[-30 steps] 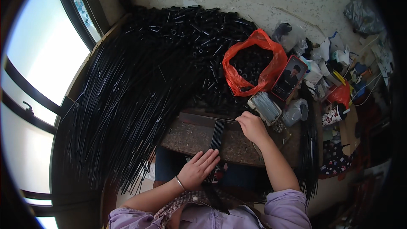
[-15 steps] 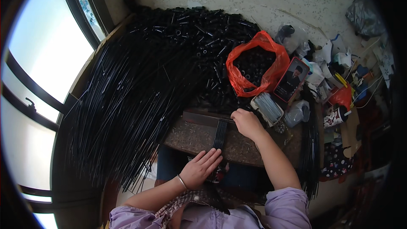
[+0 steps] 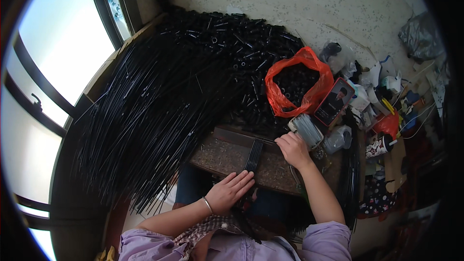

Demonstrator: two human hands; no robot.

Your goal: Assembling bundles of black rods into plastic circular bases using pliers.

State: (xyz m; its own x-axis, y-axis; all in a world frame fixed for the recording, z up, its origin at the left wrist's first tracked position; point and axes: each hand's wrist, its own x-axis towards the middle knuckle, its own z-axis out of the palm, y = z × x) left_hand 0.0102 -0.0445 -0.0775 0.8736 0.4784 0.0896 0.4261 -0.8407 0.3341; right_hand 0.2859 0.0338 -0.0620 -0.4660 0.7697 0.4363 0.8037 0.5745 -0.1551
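Head view, left fingers (image 3: 240,178) extended flat on black rods (image 3: 253,156), right fingers (image 3: 283,142) curled together, grip unclear

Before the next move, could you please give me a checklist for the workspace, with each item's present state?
1. Left hand on the near end of the black rods: ok.
2. Rods side by side on the speckled board: ok.
3. Right hand clear of the rods: ok, to their right.
4. Anything thin in its fingertips: cannot tell.
5. Small black parts all inside the red plastic bag: not ok, many outside.
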